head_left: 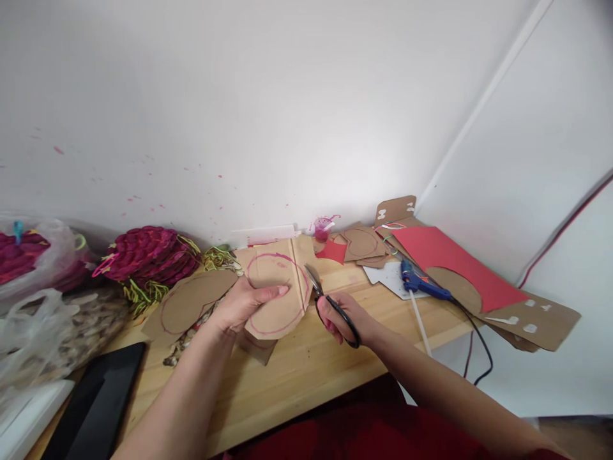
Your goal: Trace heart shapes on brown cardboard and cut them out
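Observation:
A piece of brown cardboard (272,306) with a large rounded outline drawn on it in purplish red is held above the table. My left hand (244,303) grips it at its left side, thumb on top and the other fingers hidden underneath. In my right hand (342,317) are black-handled scissors (354,335), fingers through the loops. Their blades point up and left, at the right edge of the cardboard by the drawn line. Another cardboard piece (196,297) with a drawn curve lies to the left of my left hand.
A blue glue gun (426,285) with its cord lies at the right, near red card sheets (454,255) and cardboard offcuts (541,319). Behind stands a pink-stained cup (323,229). On the left are magenta bundles (148,252), plastic bags (33,338) and a black tablet-like slab (96,402).

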`<state>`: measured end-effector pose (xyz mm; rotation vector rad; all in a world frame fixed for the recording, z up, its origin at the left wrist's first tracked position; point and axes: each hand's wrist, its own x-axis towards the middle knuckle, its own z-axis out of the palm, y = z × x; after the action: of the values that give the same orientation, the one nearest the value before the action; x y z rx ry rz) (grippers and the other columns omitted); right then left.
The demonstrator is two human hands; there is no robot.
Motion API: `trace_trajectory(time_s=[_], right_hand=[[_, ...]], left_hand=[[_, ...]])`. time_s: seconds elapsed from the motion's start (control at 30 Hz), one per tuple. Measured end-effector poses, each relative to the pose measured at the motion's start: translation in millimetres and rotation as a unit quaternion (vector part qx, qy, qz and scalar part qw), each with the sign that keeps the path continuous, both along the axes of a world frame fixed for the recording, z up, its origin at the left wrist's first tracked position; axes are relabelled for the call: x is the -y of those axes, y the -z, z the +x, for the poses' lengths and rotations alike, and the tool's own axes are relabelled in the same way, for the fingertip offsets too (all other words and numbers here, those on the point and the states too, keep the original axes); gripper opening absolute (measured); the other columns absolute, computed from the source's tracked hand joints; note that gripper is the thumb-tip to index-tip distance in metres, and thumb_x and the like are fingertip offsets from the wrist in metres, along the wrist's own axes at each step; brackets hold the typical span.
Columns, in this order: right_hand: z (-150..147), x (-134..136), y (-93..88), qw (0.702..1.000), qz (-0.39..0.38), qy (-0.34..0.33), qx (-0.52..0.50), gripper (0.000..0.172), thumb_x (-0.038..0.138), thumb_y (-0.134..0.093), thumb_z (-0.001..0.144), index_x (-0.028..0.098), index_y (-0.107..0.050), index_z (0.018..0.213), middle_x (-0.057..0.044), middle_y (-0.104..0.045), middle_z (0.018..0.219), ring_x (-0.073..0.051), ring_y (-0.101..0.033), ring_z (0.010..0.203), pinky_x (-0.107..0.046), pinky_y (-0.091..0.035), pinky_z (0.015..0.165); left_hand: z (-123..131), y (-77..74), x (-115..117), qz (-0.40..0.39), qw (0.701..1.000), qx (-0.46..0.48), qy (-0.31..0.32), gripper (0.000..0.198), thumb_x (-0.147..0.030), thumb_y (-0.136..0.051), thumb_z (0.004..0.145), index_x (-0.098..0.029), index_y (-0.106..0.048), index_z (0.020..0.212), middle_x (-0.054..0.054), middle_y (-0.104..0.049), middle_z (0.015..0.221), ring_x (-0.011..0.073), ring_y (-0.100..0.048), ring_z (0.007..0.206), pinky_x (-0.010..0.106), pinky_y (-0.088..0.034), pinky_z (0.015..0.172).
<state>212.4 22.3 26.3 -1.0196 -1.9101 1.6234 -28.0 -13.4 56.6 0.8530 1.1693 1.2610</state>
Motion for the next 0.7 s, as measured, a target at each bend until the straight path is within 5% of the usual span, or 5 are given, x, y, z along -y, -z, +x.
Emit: trace_trajectory(time_s=[0.17,0.47,0.7], right_hand=[[5.8,5.5,10.3,0.999,-0.006,0.033,0.017,0.066,0.084,-0.055,0.083,0.023,-0.042,0.061,0.006,-0.042,0.046,-0.009,-0.041,0.035,-0.022,-0.035,0.033],[16.1,13.9,-17.5,0.999,-0.015,0.017,0.042,0.07,0.087,-0.053,0.08,0.019,-0.051,0.064,0.002,-0.051,0.055,-0.009,-0.051,0.045,-0.023,-0.046,0.045],[21.9,15.7,-14.5,0.998,-0.015,0.034,0.06,0.066,0.084,-0.053,0.083,0.022,-0.043,0.061,0.005,-0.043,0.048,-0.008,-0.041,0.037,-0.022,-0.035,0.035]], left_hand=[[-3.7,-1.4,1.1,-0.008,1.0,-0.011,0.019,0.063,-0.035,-0.101,0.051,-0.013,-0.08,0.106,0.014,-0.08,0.112,0.0317,-0.075,0.1,0.042,-0.058,0.093],[18.1,10.4,6.9,-0.002,0.991,-0.042,0.127,0.058,-0.036,-0.097,0.059,-0.016,-0.08,0.111,0.011,-0.08,0.114,0.031,-0.074,0.106,0.04,-0.058,0.096],[14.6,10.4,7.4,-0.013,0.989,-0.045,0.143,0.051,-0.035,-0.097,0.06,-0.018,-0.082,0.105,0.01,-0.082,0.109,0.0306,-0.075,0.1,0.039,-0.06,0.091]])
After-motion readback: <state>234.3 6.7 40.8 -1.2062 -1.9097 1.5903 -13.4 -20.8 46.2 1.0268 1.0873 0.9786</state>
